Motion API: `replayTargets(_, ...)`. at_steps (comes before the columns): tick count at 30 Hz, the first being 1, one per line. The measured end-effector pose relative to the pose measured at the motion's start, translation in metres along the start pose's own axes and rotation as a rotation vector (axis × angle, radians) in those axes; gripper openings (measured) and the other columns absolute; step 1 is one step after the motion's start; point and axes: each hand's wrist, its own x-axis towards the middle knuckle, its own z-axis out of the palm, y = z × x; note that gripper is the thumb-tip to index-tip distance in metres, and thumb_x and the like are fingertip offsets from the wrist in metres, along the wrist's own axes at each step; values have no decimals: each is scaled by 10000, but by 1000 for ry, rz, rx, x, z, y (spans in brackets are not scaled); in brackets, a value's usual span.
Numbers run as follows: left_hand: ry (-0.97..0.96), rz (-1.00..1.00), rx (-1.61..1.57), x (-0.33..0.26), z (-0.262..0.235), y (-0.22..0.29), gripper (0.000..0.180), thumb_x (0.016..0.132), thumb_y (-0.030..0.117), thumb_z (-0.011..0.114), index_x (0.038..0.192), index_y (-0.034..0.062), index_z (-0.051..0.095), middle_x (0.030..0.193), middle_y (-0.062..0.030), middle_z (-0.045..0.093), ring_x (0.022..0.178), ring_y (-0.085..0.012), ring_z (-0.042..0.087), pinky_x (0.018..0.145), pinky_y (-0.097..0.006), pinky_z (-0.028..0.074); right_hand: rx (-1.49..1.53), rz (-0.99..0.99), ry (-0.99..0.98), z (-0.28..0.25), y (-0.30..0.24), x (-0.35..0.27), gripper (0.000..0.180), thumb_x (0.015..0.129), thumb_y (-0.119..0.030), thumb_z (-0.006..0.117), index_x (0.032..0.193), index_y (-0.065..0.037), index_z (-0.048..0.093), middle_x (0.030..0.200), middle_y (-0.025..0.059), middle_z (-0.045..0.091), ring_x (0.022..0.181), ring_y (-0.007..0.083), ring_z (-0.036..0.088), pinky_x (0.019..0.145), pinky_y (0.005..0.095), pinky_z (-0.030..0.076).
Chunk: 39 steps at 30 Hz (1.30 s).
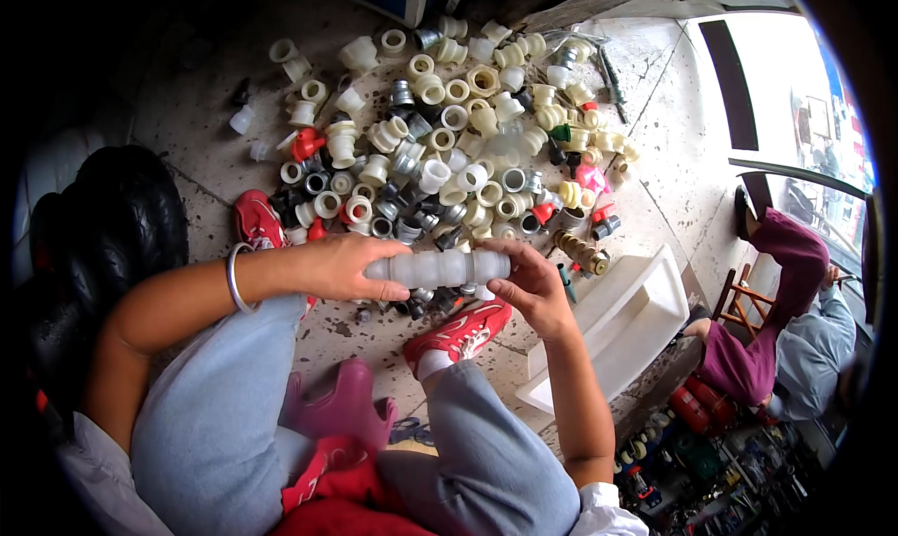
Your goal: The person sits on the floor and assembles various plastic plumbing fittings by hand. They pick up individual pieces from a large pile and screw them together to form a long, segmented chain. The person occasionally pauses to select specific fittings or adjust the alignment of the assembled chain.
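Holding a translucent white, ribbed plastic cylinder [438, 269], probably light, stiff and slippery, best taken endwise, between curled fingers of bare left hand [354, 267] and bare right hand [538, 293].

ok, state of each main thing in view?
White fittings row: end to end, held off floor
Left hand: closed on row's left end
Right hand: closed on row's right end
Pipe fittings: loose, spread across floor
White bin: uncovered, on floor
Right sneaker: worn, laced

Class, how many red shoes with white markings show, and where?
2: one red shoe beyond the left forearm, partly hidden; another red shoe below the ribbed whitish plastic cylinder.
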Motion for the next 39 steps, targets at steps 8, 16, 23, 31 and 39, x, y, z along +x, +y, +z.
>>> replayTargets(8, 304, 154, 526, -8, 14, -5, 592, 832, 502, 675, 1257, 110, 550, 1024, -123, 662, 872, -346, 663, 742, -471, 531, -101, 413, 38, -7, 13, 5, 417, 984, -325, 569, 1191, 36, 583, 1056, 98, 658, 1007, 179, 616, 891, 323, 504)
replayTargets(16, 280, 140, 520, -7, 13, -4, 589, 822, 503, 683, 1246, 114, 555, 990, -115, 670, 847, -345, 670, 718, -469, 535, -154, 157, -12, -5, 0, -4, 490, 868, -124, 735, 1283, -9, 502, 1140, 82, 606, 983, 144, 615, 837, 285, 521)
replayTargets(23, 250, 41, 389, -7, 19, -6, 575, 845, 533, 647, 1232, 117, 558, 996, -152, 669, 903, -366, 662, 770, -491, 520, -128, 188, 84, -6, 14, -5, 504, 843, -151, 766, 1244, 44, 529, 1098, 102, 636, 914, 143, 650, 802, 269, 537)
replayTargets(31, 248, 102, 555, -6, 10, 4, 550, 830, 499, 674, 1196, 103, 571, 913, -120, 669, 829, -343, 668, 717, -476, 527, -252, 148, 112, -4, 22, -6, 502, 828, -187, 783, 1222, 35, 565, 996, 86, 666, 923, 133, 653, 814, 274, 529)
replayTargets(39, 381, 195, 659, -10, 17, 2, 568, 792, 468, 721, 1188, 82, 592, 868, -86, 660, 731, -284, 671, 592, -404, 526, -276, 353, 135, -1, 17, -3, 419, 932, -299, 667, 1148, 52, 590, 923, 74, 674, 805, 107, 636, 745, 260, 515)
